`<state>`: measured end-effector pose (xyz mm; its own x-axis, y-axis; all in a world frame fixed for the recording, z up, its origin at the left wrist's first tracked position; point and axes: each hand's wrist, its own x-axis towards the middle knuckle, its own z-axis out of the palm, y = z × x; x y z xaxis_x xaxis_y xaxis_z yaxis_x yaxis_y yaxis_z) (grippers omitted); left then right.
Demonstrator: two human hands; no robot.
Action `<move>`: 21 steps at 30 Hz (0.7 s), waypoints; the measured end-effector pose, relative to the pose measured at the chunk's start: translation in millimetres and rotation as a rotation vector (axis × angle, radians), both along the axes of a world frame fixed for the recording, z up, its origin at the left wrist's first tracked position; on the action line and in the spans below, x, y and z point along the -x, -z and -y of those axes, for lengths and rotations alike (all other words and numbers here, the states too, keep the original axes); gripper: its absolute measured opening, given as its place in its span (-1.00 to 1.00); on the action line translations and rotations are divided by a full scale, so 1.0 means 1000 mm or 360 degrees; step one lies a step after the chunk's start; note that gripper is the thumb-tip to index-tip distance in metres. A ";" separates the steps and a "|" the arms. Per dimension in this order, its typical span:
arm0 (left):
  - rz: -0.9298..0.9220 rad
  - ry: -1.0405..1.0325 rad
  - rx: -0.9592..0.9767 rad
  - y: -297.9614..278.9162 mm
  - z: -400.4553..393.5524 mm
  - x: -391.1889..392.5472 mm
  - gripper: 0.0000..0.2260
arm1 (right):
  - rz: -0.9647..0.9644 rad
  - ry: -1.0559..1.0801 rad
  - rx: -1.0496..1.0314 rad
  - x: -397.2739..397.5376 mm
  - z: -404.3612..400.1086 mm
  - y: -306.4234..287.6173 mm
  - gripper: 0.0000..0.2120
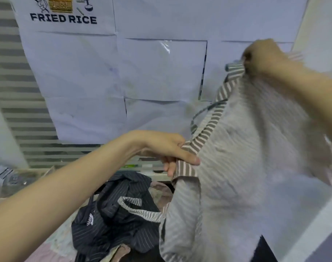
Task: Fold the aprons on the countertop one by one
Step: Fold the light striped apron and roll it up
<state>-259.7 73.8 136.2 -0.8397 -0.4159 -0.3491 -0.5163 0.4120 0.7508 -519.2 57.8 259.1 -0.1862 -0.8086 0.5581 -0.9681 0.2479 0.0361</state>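
Two hands hold grey striped apron (236, 148) aloft over pile: left hand (167, 148) pinches striped edge low, right hand (261, 57) grips top corner high. Dark pinstriped apron (114, 214) crumpled on countertop. Advice: level both corners, pull taut before folding.

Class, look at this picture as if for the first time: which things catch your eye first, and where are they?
First, the grey striped apron held up at the right, the right hand gripping its top and the left hand pinching its striped edge in the middle. Below lies a crumpled dark pinstriped apron. At top left, a sign reads FRIED RICE.
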 end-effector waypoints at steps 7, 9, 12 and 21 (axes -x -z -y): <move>0.0203 -0.0571 -0.0575 0.184 0.026 -0.036 -0.82 | 0.0272 -0.0620 -0.0592 -0.092 0.106 0.181 -0.70; 0.0313 -0.0885 -0.0700 0.244 0.025 -0.036 -0.75 | 0.0344 -0.0774 -0.0976 -0.109 0.112 0.250 -0.59; 0.0389 -0.1185 -0.0820 0.302 0.024 -0.033 -0.78 | 0.0545 -0.0805 -0.1381 -0.105 0.092 0.328 -0.63; -0.0183 -0.1103 -0.1510 0.305 0.024 -0.013 -0.89 | 0.1650 -0.0364 -0.1880 -0.101 0.017 0.404 -0.48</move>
